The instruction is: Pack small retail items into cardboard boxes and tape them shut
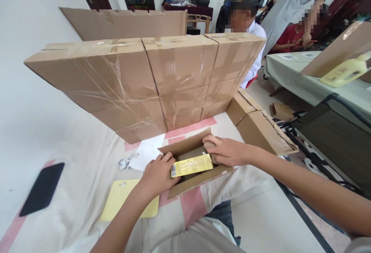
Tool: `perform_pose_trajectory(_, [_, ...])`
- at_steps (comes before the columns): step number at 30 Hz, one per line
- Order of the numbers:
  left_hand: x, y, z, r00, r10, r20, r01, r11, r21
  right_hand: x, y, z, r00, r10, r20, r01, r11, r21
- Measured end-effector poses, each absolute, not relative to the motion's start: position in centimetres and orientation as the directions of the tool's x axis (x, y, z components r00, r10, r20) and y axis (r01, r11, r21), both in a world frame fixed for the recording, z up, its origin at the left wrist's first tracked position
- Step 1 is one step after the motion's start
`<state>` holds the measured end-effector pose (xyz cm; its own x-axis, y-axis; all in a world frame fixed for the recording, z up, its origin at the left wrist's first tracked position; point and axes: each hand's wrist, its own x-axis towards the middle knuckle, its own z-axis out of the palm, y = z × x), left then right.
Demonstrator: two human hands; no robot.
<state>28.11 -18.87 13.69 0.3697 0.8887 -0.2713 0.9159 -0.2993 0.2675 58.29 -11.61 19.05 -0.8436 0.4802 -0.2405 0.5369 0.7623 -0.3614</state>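
An open brown cardboard box sits on the cloth in front of me, its long side flaps standing up. A slim yellow carton with printing and a barcode lies across the box's opening. My left hand is closed over the box's left end, its fingertips close to the carton's barcode end. Over the right end curl the bent fingers of my right hand, beside the carton's other end. My fingers hide both short ends of the box.
A wall of taped cardboard boxes stands behind, with lower boxes at right. A black phone, a yellow card and white paper lie leftward. People sit beyond; a yellow bottle is on another table.
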Motion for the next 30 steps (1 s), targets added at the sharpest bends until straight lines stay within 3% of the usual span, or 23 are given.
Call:
perform_pose_trajectory(7, [28.7, -18.7, 14.5, 0.387, 0.851, -0.355, 0.92, -0.332, 0.208, 61.0, -12.9, 19.2, -0.828, 0.533, -0.176, 0.534, 0.651, -0.54])
perform_pose_trajectory(12, [29.3, -17.9, 14.8, 0.417, 0.827, -0.377, 0.909, -0.379, 0.173, 61.7, -13.5, 18.7, -0.821, 0.55, -0.153, 0.536, 0.651, -0.537])
perform_pose_trajectory(18, [28.5, -17.6, 15.2, 0.526, 0.781, -0.337, 0.849, -0.458, 0.263, 61.4, -14.2, 17.3, -0.812, 0.571, -0.119, 0.525, 0.628, -0.574])
perform_pose_trajectory(24, [26.7, -18.8, 14.8, 0.548, 0.794, -0.261, 0.81, -0.427, 0.402, 61.6, -14.4, 16.7, -0.822, 0.569, -0.024, 0.45, 0.624, -0.639])
perform_pose_trajectory(30, [25.2, -20.1, 13.1, 0.588, 0.795, -0.147, 0.734, -0.449, 0.51, 61.0, -14.9, 16.0, -0.826, 0.564, 0.028, 0.429, 0.659, -0.618])
